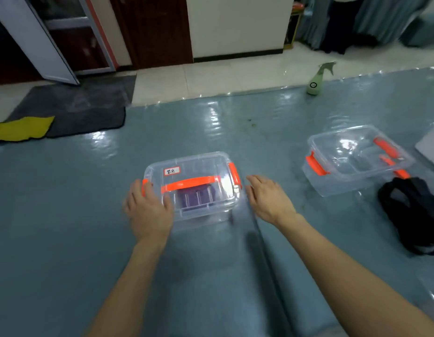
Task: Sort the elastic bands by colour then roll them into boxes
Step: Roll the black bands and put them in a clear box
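A clear lidded box with orange latches, an orange handle and a white label stands in the middle of the blue-grey mat. Purple bands show through its lid. My left hand rests on the box's near left corner, fingers over the left latch. My right hand hovers just right of the box by the right latch, fingers relaxed, holding nothing. A second clear box sits open at the right with its lid lying in it. A pile of black bands lies beside that box.
A green spray bottle stands at the mat's far edge. A dark doormat and a yellow cloth lie at the far left. A pale flat object shows at the right edge.
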Available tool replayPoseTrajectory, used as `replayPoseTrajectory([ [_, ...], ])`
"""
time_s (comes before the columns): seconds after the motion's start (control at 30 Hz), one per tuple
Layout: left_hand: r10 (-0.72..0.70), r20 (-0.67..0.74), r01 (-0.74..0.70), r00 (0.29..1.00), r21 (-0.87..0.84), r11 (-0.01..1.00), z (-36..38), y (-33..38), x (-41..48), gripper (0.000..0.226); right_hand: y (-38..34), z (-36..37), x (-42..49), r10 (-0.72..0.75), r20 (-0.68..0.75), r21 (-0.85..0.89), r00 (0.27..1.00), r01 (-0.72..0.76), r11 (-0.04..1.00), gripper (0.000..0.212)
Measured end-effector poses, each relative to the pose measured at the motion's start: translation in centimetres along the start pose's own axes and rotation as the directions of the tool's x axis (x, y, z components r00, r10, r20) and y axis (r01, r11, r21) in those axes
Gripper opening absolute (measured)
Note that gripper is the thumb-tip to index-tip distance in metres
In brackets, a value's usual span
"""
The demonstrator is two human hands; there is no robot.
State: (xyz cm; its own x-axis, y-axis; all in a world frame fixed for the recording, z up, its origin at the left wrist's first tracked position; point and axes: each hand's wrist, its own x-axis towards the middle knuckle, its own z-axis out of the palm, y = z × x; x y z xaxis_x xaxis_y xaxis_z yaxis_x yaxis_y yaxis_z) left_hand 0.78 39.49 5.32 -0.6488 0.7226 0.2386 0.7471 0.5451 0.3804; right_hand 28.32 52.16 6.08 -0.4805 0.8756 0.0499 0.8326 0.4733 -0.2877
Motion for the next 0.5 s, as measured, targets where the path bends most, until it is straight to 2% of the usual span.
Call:
replayPoseTrajectory([
  [0.07, 0.206, -0.076, -0.205, 0.976, 0.019, 0.979, 0.4, 4.1, -1.5, 0.052, 3.4, -0.1, -2.9, 0.055, 0.007, -0.023, 0.998, -0.055, 0.998, 0.031],
  [0.13, 0.384, -0.098, -0.385, 0.918, 0.016, 0.923, 1.8, 9.6, -3.7, 0.048, 8.0, -0.1, -6.0, 0.138, 0.054, -0.066, 0.989, -0.134, 0.989, 0.027],
  [0.23, 0.603, -0.058, -0.604, 0.796, -0.010, 0.797, 5.5, 18.8, -8.3, 0.046, 16.4, -1.0, -9.7, 0.297, 0.055, -0.097, 0.953, -0.291, 0.952, 0.024],
  [0.3, 0.714, 0.025, -0.714, 0.700, -0.023, 0.700, 8.8, 23.8, -11.7, 0.048, 21.6, -1.9, -11.1, 0.356, 0.029, -0.120, 0.934, -0.350, 0.929, 0.026],
  [0.37, 0.759, 0.156, -0.762, 0.632, -0.052, 0.645, 13.2, 29.3, -16.2, 0.051, 28.1, -3.1, -12.5, 0.362, 0.006, -0.116, 0.932, -0.359, 0.926, 0.027],
  [0.4, 0.741, 0.256, -0.754, 0.621, -0.067, 0.654, 15.0, 31.7, -18.3, 0.055, 30.9, -3.8, -13.0, 0.348, 0.007, -0.115, 0.937, -0.345, 0.931, 0.027],
  [0.43, 0.701, 0.369, -0.736, 0.611, -0.062, 0.674, 16.6, 33.7, -20.4, 0.061, 33.5, -4.5, -13.7, 0.337, 0.013, -0.101, 0.941, -0.334, 0.937, 0.026],
  [0.5, 0.584, 0.535, -0.688, 0.610, -0.009, 0.726, 19.1, 36.6, -23.6, 0.074, 38.0, -5.6, -15.6, 0.305, -0.072, -0.044, 0.950, -0.308, 0.950, 0.018],
])
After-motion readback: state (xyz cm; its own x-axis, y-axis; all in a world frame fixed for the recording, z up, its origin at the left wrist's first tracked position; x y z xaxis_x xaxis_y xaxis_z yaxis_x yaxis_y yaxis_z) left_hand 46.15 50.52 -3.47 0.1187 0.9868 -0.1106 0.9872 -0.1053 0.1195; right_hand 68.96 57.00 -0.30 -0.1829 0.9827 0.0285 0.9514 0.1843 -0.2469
